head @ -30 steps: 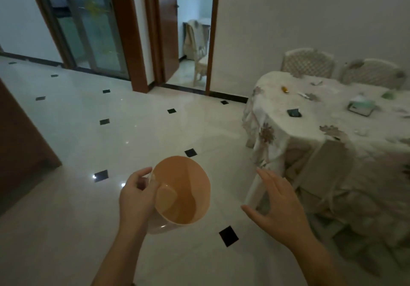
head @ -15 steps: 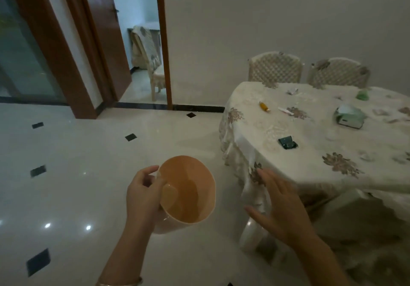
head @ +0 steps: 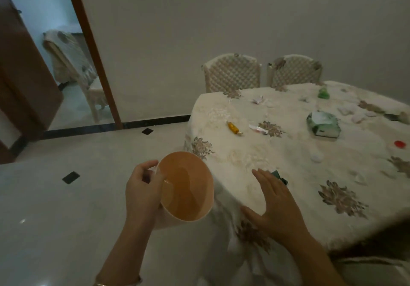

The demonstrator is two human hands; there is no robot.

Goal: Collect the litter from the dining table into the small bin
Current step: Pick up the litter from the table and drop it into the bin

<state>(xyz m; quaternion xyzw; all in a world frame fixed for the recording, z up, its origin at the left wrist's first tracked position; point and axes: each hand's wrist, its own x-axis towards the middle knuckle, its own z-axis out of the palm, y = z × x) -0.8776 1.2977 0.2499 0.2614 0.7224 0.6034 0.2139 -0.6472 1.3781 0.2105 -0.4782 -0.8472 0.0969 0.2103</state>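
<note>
My left hand (head: 142, 193) grips the rim of a small orange bin (head: 188, 194), which is empty and held just off the table's near-left edge. My right hand (head: 276, 208) is open, fingers spread, hovering over the tablecloth edge and partly covering a dark wrapper (head: 280, 177). On the dining table (head: 244, 159) lie a yellow wrapper (head: 233, 127), a white-and-red wrapper (head: 257, 129), a crumpled paper (head: 258, 100), a green piece (head: 324, 92), a red cap (head: 400, 144) and several pale scraps.
A green tissue pack (head: 322, 125) sits mid-table. Two lattice-back chairs (head: 231, 72) stand against the wall behind the table. An open doorway (head: 73, 75) with another chair is at the left. Glossy tiled floor (head: 66, 208) spreads to the left.
The view has closed in on the table and swung right. My right hand has come over the table edge by the dark wrapper. The bin stays in my left hand.
</note>
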